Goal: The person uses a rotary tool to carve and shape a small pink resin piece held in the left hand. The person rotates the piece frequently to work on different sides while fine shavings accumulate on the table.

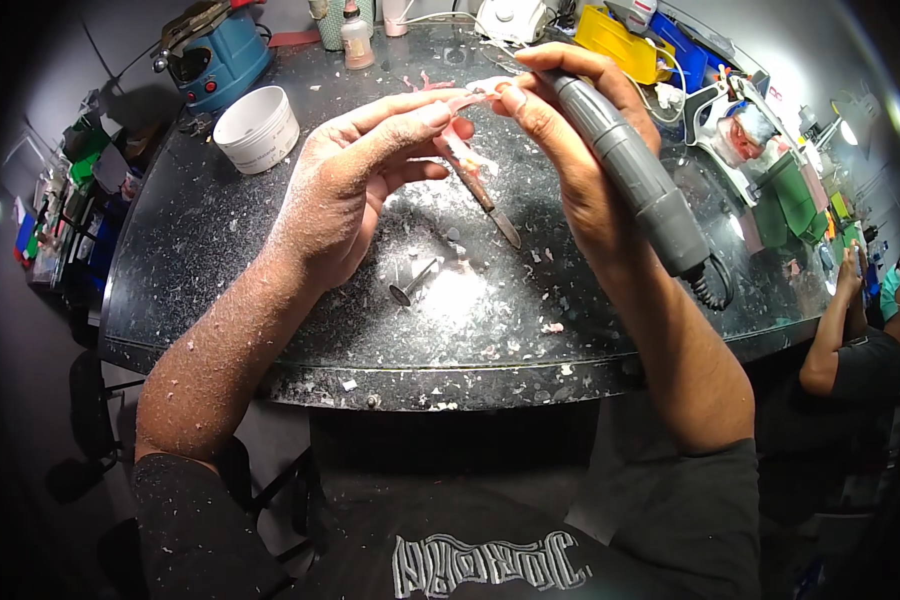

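Note:
My left hand (345,170), coated in pale dust, pinches a thin pink denture base (469,101) between thumb and fingers. Grey and thick, a rotary handpiece (625,165) lies slanted in my right hand (575,150), its corded end toward me. The thumb and fingers of that hand also meet the denture base's right side. The handpiece's working tip is hidden behind the fingers. Below the hands, a wooden-handled knife (487,203) rests on the dusty black table (560,285). Nearer to me lies a small metal piece with a round disc end (413,283).
A white tub (257,130) and a blue machine (215,60) stand at the left. Behind are a dropper bottle (356,38) and a white box (510,20). A yellow bin (615,45) and an articulator with a model (742,132) stand right. Another person's arm (832,335) shows far right.

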`<state>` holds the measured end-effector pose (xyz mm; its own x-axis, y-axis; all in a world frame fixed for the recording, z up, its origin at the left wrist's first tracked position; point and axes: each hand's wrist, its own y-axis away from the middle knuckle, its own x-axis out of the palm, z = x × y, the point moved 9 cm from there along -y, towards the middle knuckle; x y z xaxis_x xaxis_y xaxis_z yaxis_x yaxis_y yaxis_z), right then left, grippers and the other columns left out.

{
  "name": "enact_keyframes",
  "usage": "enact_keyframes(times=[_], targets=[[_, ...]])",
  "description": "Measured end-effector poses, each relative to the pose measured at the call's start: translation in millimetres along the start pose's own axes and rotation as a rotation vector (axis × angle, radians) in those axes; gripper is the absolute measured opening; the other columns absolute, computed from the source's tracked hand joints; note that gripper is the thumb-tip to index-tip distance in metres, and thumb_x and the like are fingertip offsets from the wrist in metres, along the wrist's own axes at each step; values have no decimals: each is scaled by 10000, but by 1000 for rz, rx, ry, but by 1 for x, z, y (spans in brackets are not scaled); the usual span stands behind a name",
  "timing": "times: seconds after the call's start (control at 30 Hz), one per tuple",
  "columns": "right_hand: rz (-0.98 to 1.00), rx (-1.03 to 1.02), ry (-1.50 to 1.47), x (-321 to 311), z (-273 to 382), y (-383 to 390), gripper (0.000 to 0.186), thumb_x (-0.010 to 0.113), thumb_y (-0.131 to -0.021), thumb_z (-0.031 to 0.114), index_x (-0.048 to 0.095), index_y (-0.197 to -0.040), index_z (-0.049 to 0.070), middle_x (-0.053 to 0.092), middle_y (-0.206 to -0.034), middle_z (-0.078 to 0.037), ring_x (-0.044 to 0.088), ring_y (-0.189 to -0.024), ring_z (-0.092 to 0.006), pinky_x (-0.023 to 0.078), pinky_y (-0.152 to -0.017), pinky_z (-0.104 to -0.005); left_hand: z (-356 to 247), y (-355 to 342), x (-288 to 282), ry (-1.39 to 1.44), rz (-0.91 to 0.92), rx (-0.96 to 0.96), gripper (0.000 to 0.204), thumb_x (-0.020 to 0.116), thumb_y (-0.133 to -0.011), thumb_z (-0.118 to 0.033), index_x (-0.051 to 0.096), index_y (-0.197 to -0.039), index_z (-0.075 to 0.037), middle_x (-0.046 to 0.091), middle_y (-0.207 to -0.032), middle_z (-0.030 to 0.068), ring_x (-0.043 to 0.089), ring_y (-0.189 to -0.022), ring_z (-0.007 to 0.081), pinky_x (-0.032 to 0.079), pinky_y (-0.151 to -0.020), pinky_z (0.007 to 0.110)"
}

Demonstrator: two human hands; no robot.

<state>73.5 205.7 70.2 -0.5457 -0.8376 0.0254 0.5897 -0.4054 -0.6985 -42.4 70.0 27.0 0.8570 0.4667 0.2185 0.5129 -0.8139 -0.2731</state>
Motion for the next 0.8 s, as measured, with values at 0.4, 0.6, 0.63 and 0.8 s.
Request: enact_keyframes(times=[0.4,0.6,0.63,0.8], targets=[[78,-136,46,8,17,3,317,707,-931,-11,657,-1235,63,703,-1027,-59,699,-994,-127,553,-917,-257,-3,-2,4,63,70,78,427,692,-969,-209,638,-1331,10,721,-1212,151,710,-1111,261,469,-1093,422],[77,-133,74,7,13,2,318,721,-927,13,665,-1237,61,704,-1015,-63,693,-961,-125,554,-890,-262,-8,-1,6,38,81,105,438,743,-929,-131,637,-1323,28,721,-1204,152,703,-1101,219,524,-1031,383],[77,-132,83,7,12,2,317,725,-927,23,667,-1237,61,704,-1013,-63,690,-946,-123,554,-879,-262,-9,-1,6,24,54,105,440,750,-923,-117,637,-1322,32,721,-1201,151,700,-1102,212,532,-1021,376],[-7,-288,355,-1,33,0,303,765,-889,61,716,-1188,57,710,-1006,-72,678,-862,-146,542,-821,-261,-7,-1,-3,43,4,114,421,763,-919,-96,647,-1299,44,716,-1200,156,689,-1116,200,536,-1022,365]])
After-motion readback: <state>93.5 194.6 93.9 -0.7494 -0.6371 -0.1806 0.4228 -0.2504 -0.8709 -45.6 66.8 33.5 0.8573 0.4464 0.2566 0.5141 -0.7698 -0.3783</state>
